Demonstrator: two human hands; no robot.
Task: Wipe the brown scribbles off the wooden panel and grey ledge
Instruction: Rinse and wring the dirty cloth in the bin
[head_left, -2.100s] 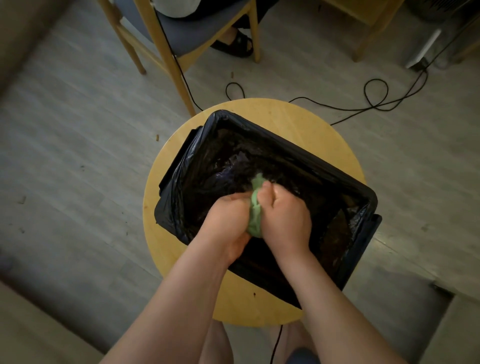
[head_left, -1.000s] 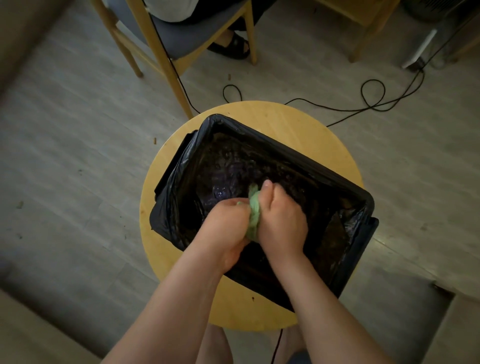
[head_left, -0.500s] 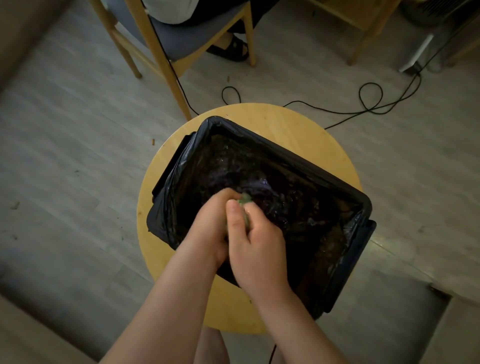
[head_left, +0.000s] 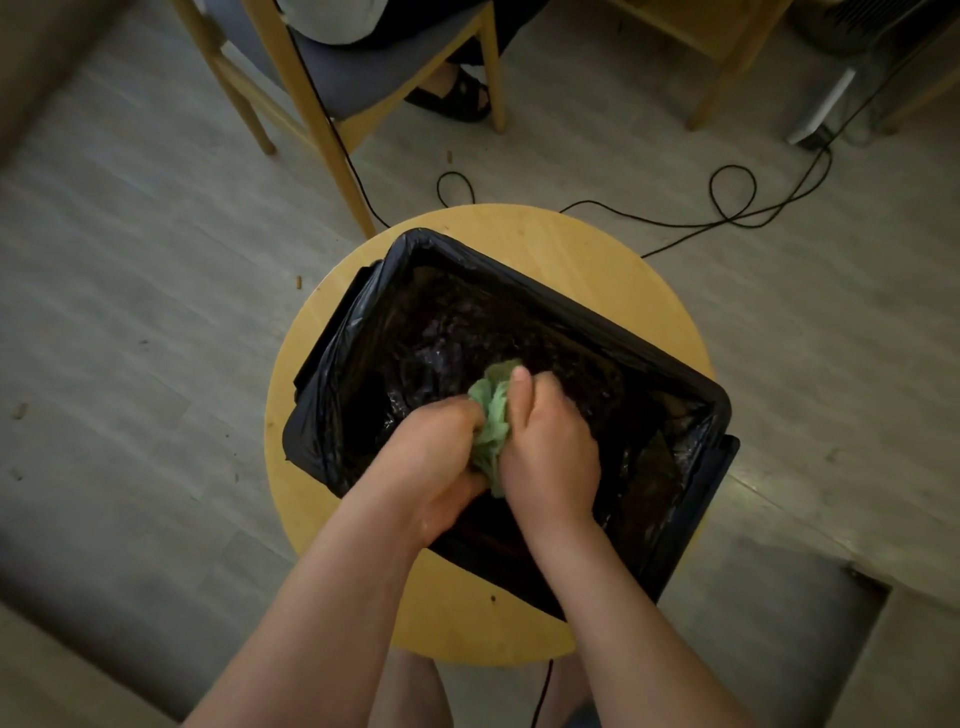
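A green cloth (head_left: 492, 422) is bunched up between my two hands. My left hand (head_left: 435, 460) grips its left side and my right hand (head_left: 549, 451) grips its right side, both held over an open bin lined with a black bag (head_left: 358, 332). The bin stands on a round wooden stool (head_left: 561, 244). Neither the wooden panel nor the grey ledge with the scribbles is in view.
A wooden chair (head_left: 322, 98) with a seated person's sandalled foot (head_left: 457, 96) stands beyond the stool. Black cables (head_left: 727, 208) loop across the grey floor at the upper right. Small crumbs lie on the floor to the left.
My hands have twisted the cloth and pulled slightly apart, so more of the green cloth shows between them than half a second ago. The bin and stool stay put.
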